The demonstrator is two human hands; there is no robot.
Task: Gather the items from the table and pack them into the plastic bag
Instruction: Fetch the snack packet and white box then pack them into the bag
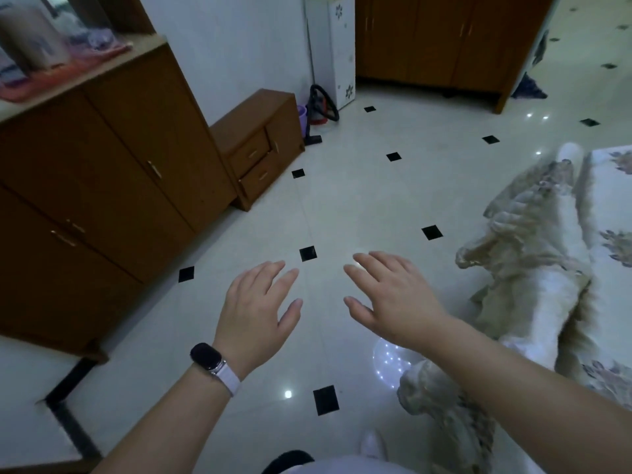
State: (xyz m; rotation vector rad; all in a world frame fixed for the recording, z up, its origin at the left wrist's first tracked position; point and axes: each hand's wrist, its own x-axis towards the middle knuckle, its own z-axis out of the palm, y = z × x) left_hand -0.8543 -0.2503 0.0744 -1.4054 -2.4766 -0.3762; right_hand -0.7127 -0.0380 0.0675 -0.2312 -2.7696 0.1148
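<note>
My left hand (260,302) and my right hand (393,295) are both stretched out flat over the tiled floor, palms down, fingers apart, holding nothing. A dark watch on a white strap sits on my left wrist. No plastic bag and no loose items show in the head view. At the right edge lies a cloth-covered surface with a floral print (612,206), its fringed hem hanging beside my right forearm; I cannot tell whether it is the table.
A tall brown cabinet (102,186) fills the left, a low brown drawer unit (260,145) stands behind it, and a small vacuum cleaner (318,111) sits by the wall. A brown wardrobe (437,39) stands at the back. The glossy floor (359,200) has black diamond inlays.
</note>
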